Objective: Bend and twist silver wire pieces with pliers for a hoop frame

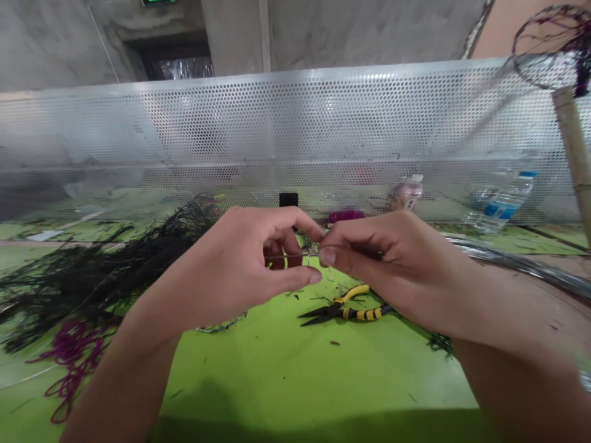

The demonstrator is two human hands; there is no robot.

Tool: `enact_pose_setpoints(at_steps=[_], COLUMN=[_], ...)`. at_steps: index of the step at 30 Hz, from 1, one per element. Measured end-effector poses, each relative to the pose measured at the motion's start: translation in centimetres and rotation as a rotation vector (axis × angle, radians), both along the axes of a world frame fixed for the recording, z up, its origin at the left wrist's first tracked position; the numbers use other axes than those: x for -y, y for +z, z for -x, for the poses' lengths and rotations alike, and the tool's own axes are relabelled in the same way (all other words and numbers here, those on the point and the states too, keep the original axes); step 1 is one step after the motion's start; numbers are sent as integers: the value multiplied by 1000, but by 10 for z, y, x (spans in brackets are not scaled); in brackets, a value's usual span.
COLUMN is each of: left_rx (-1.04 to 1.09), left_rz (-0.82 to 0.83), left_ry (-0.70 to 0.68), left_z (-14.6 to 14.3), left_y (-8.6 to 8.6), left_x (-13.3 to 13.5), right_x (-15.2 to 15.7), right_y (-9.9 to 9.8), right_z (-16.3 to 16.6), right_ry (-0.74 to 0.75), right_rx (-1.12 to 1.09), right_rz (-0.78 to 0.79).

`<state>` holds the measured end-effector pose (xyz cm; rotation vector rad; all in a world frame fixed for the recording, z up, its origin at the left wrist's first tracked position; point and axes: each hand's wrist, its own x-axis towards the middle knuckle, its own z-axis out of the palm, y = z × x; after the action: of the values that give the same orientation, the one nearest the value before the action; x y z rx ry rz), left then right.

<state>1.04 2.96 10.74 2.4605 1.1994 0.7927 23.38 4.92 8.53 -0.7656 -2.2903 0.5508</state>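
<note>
Above the green table, my right hand [388, 258] is closed, its thumb and index finger pinching a thin wire [295, 255]. My left hand [240, 258] is beside it with thumb and index finger apart and the other fingers curled. The wire runs leftward across the opening of the left hand, and where it ends is hidden. My left index fingertip meets the right fingertips. Below the hands lie needle-nose pliers [344, 309] with yellow and black handles, jaws pointing left.
Dark dried twigs [106, 271] and magenta cord [74, 351] cover the table's left side. A bundle of silvery wire [521, 261] lies at right. Toward a perforated metal screen [295, 123] stand a pink-labelled bottle [409, 194] and a clear water bottle [503, 203]. A bamboo pole [572, 147] rises far right.
</note>
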Motion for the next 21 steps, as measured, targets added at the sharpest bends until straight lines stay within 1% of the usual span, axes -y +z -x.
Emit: enact_pose_setpoints(at_steps=[2, 4, 6, 7, 9, 11, 13, 15, 18, 21], left_rx=[-21, -61, -153, -208, -309, -371, -367, -267, -28, 154], left_rz=[-51, -203, -385, -449, -498, -471, -412, -312, -78, 127], left_ry=[-16, 0, 41, 63, 102, 124, 127, 102, 48, 53], left_z=[0, -3, -5, -7, -10, -14, -16, -17, -15, -12], left_y=[0, -3, -7, -8, -11, -13, -13, -14, -15, -13], left_x=[0, 0, 1, 2, 3, 4, 3, 1, -1, -2], right_x=[2, 2, 1, 1, -1, -4, -6, -8, -8, -7], right_y=[-1, -2, -2, -2, -3, -3, -3, -4, -3, -2], right_z=[1, 2, 2, 1, 0, -1, -1, -1, 0, 1], right_ry=[9, 12, 18, 26, 31, 26, 18, 6, 4, 8], right_rx=[1, 0, -5, -7, -18, -31, -49, -56, -40, -27], right_rz=[9, 22, 41, 53, 66, 68, 62, 63, 66, 44])
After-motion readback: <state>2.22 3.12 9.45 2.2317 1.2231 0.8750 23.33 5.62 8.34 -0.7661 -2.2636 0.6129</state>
